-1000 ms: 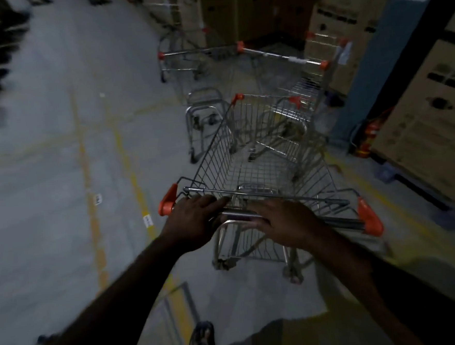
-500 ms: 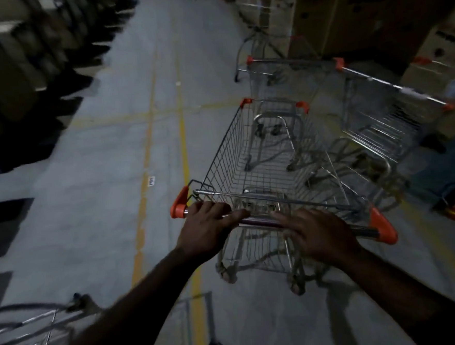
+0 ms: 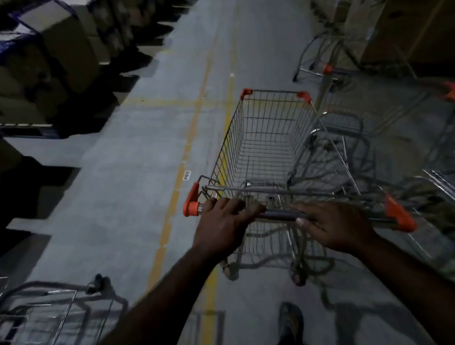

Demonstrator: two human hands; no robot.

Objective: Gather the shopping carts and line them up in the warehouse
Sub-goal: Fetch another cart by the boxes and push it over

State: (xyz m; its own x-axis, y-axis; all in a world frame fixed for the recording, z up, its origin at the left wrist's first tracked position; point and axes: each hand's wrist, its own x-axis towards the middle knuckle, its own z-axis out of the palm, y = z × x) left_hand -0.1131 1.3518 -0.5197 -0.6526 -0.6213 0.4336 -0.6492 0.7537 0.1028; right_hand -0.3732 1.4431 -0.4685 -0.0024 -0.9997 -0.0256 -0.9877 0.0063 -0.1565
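A wire shopping cart point(image 3: 267, 140) with orange corner caps stands in front of me in a dim warehouse aisle, pointing down it. My left hand point(image 3: 224, 226) grips the left part of its handle bar point(image 3: 277, 214). On the right part of the same bar my right hand point(image 3: 335, 225) holds on, fingers curled over it. Other carts stand close on the right: one cart point(image 3: 446, 157) right beside mine and a farther cart point(image 3: 328, 46) by the boxes. Part of another cart point(image 3: 58, 316) shows at the lower left.
Stacked cardboard boxes point(image 3: 37, 51) line the left side of the aisle, and tall brown cartons point(image 3: 398, 12) line the right. Yellow lines point(image 3: 187, 148) run along the grey concrete floor. My shoe point(image 3: 291, 324) shows at the bottom.
The cart and my view have swung to the left, so the cart now points down the aisle. The other carts have shifted to the right of the view. Both hands keep their hold on the handle.
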